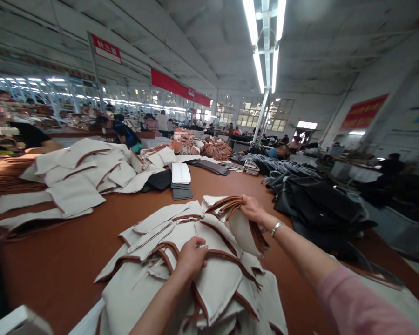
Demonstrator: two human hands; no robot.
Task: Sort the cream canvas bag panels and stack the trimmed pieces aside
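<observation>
A heap of cream fabric bag panels (209, 279) with brown leather trim lies on the brown table (66, 260) right in front of me. My left hand (191, 257) presses down on the top of the heap, fingers curled on a trimmed panel. My right hand (252, 209) reaches to the far side of the heap and grips a bunch of brown straps (226, 204) attached to a cream panel. A bracelet sits on my right wrist, and my right sleeve is pink.
A second pile of cream panels (77, 179) lies at the left. Dark flat pieces with a white one (180, 179) sit mid-table. Black bags (317, 200) are stacked at the right. Other people work at tables behind. A white box corner (17, 321) shows bottom left.
</observation>
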